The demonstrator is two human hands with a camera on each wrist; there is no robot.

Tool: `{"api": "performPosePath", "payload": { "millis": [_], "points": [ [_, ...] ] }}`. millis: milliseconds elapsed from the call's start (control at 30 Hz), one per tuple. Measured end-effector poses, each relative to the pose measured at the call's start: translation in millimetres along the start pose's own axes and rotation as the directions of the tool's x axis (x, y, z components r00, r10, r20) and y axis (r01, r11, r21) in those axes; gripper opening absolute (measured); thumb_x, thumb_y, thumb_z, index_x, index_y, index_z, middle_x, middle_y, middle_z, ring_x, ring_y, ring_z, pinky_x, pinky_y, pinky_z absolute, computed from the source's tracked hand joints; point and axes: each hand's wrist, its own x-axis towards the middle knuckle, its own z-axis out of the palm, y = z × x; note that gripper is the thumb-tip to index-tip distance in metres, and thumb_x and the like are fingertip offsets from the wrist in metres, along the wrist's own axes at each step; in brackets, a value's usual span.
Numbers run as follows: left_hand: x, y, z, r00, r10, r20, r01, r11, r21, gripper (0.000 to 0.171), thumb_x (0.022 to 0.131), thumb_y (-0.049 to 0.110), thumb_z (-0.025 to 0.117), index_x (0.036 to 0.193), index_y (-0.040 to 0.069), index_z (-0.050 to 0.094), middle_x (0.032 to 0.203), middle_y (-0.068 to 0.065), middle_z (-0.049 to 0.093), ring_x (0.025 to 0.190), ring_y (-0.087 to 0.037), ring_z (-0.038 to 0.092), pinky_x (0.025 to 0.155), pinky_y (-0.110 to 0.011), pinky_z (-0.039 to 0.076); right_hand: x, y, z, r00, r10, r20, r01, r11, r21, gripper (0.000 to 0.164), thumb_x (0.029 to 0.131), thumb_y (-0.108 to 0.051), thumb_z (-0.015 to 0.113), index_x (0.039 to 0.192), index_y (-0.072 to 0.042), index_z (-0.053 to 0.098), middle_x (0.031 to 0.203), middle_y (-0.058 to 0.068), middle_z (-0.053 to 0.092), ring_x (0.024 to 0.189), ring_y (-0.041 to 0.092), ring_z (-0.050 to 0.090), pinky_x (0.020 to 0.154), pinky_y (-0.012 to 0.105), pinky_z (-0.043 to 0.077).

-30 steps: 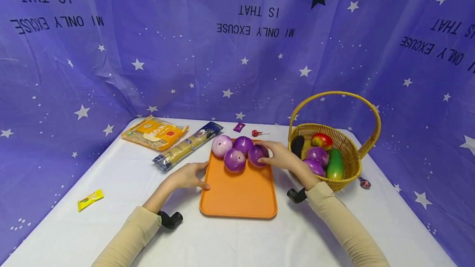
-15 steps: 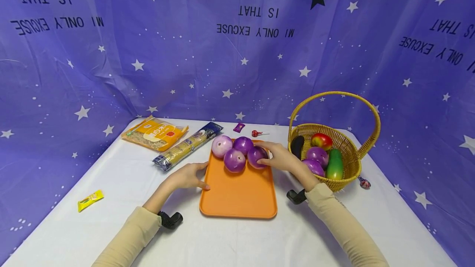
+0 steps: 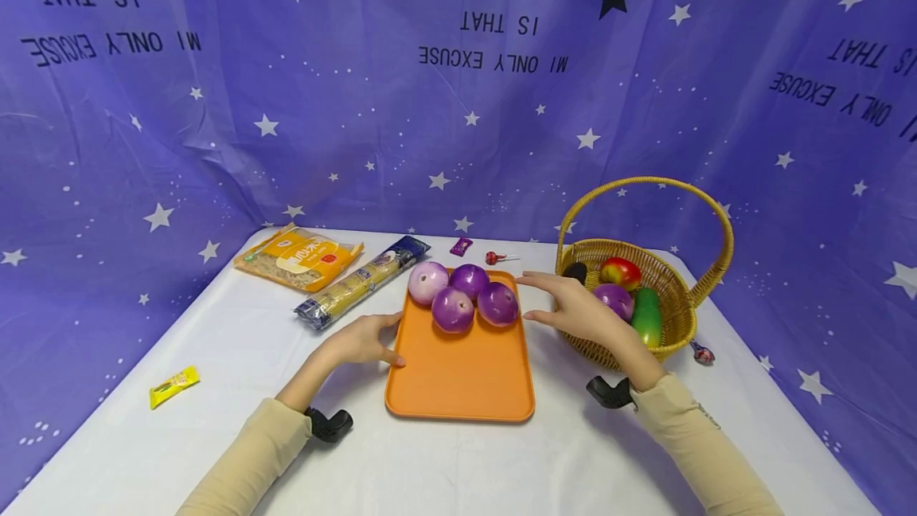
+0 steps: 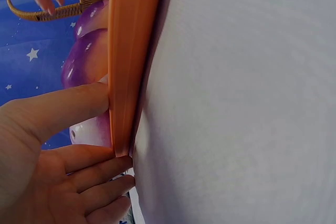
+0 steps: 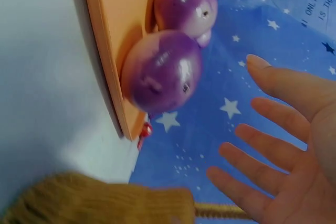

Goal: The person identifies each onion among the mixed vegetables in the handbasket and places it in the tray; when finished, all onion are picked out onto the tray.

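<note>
The left hand (image 3: 364, 340) touches the left edge of the orange tray (image 3: 458, 381), thumb and fingers spread wide. Four purple onions (image 3: 453, 310) cluster at the tray's far end — the right hand (image 3: 582, 310), wide and free, hovers just beside them, partly before the wicker basket (image 3: 672, 301) on the counter (image 3: 458, 472).

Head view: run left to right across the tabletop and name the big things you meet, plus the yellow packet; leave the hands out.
Yellow packet, orange food bag, long blue-ended packet, orange tray, wicker basket.
</note>
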Motion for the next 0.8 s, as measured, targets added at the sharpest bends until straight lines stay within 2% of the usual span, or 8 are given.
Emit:
{"api": "performPosePath", "payload": {
  "millis": [100, 133, 233, 333, 400, 467, 567, 800],
  "points": [
    [0.2, 0.3, 0.1, 1.000, -0.004, 0.005, 0.004, 1.000, -0.003, 0.091, 0.072, 0.032, 0.085, 0.142, -0.006, 0.041, 0.141, -0.024, 0.046, 0.132, -0.041, 0.039, 0.111, -0.051, 0.031, -10, 2, -12, 1.000, 0.009, 0.019, -0.009, 1.000, -0.022, 0.054, 0.086, -0.024, 0.074, 0.134, -0.008, 0.057, 0.136, 0.016, 0.054, 0.116, 0.032, 0.057, 0.100, 0.049, 0.045],
    [0.1, 0.4, 0.0, 1.000, -0.005, 0.007, 0.005, 1.000, -0.002, 0.091, 0.072, 0.032, 0.084, 0.142, -0.006, 0.041, 0.141, -0.024, 0.046, 0.132, -0.041, 0.039, 0.111, -0.052, 0.031, -13, 3, -16, 1.000, 0.011, 0.025, -0.010, 0.999, -0.032, 0.053, 0.086, -0.024, 0.075, 0.133, -0.008, 0.058, 0.135, 0.015, 0.056, 0.123, 0.032, 0.052, 0.100, 0.049, 0.045],
    [-0.2, 1.2, -0.5, 1.000, -0.010, 0.008, 0.010, 1.000, -0.001, 0.090, 0.073, 0.032, 0.084, 0.142, -0.006, 0.041, 0.142, -0.024, 0.045, 0.132, -0.041, 0.039, 0.111, -0.051, 0.030, -22, 7, -28, 0.998, 0.029, 0.057, -0.026, 0.998, -0.048, 0.053, 0.084, -0.022, 0.076, 0.132, -0.007, 0.059, 0.132, 0.012, 0.058, 0.120, 0.030, 0.054, 0.096, 0.047, 0.049],
    [-0.4, 1.1, -0.7, 1.000, -0.008, 0.009, 0.008, 1.000, 0.004, 0.090, 0.073, 0.032, 0.084, 0.142, -0.006, 0.041, 0.141, -0.024, 0.046, 0.132, -0.041, 0.039, 0.111, -0.051, 0.031, -27, 14, -40, 0.994, 0.057, 0.095, -0.051, 0.997, -0.065, 0.053, 0.084, -0.021, 0.077, 0.131, -0.006, 0.059, 0.129, 0.011, 0.060, 0.110, 0.027, 0.059, 0.093, 0.045, 0.051],
    [-0.4, 0.9, -0.8, 1.000, -0.007, 0.007, 0.007, 1.000, 0.002, 0.090, 0.072, 0.032, 0.084, 0.142, -0.006, 0.042, 0.141, -0.024, 0.046, 0.132, -0.041, 0.039, 0.111, -0.051, 0.031, -29, 21, -46, 0.989, 0.084, 0.125, -0.076, 0.995, -0.069, 0.053, 0.083, -0.021, 0.077, 0.131, -0.006, 0.059, 0.126, 0.010, 0.062, 0.096, 0.024, 0.061, 0.086, 0.043, 0.053],
    [-0.5, 0.5, -0.9, 1.000, -0.008, 0.005, 0.008, 1.000, -0.002, 0.090, 0.072, 0.032, 0.085, 0.142, -0.006, 0.042, 0.141, -0.024, 0.046, 0.132, -0.041, 0.039, 0.111, -0.052, 0.031, -30, 29, -53, 0.983, 0.102, 0.153, -0.090, 0.992, -0.084, 0.051, 0.083, -0.023, 0.077, 0.129, -0.008, 0.061, 0.115, 0.007, 0.066, 0.084, 0.020, 0.059, 0.079, 0.039, 0.054],
    [-0.5, -0.3, -1.0, 1.000, -0.011, 0.003, 0.011, 1.000, -0.007, 0.090, 0.072, 0.031, 0.085, 0.142, -0.006, 0.042, 0.141, -0.025, 0.046, 0.132, -0.042, 0.039, 0.110, -0.052, 0.031, -29, 43, -62, 0.976, 0.098, 0.195, -0.081, 0.992, -0.092, 0.047, 0.083, -0.022, 0.077, 0.126, -0.009, 0.063, 0.107, 0.003, 0.068, 0.079, 0.019, 0.061, 0.074, 0.040, 0.054],
    [0.7, -0.9, -0.1, 1.000, -0.004, 0.006, 0.004, 1.000, -0.009, 0.090, 0.072, 0.032, 0.084, 0.142, -0.006, 0.041, 0.141, -0.025, 0.045, 0.132, -0.041, 0.039, 0.110, -0.052, 0.031, -26, 66, -75, 0.940, 0.086, 0.330, -0.073, 0.996, -0.052, 0.045, 0.085, -0.026, 0.074, 0.126, -0.010, 0.063, 0.109, 0.003, 0.069, 0.098, 0.028, 0.065, 0.086, 0.047, 0.053]
  ]
}}
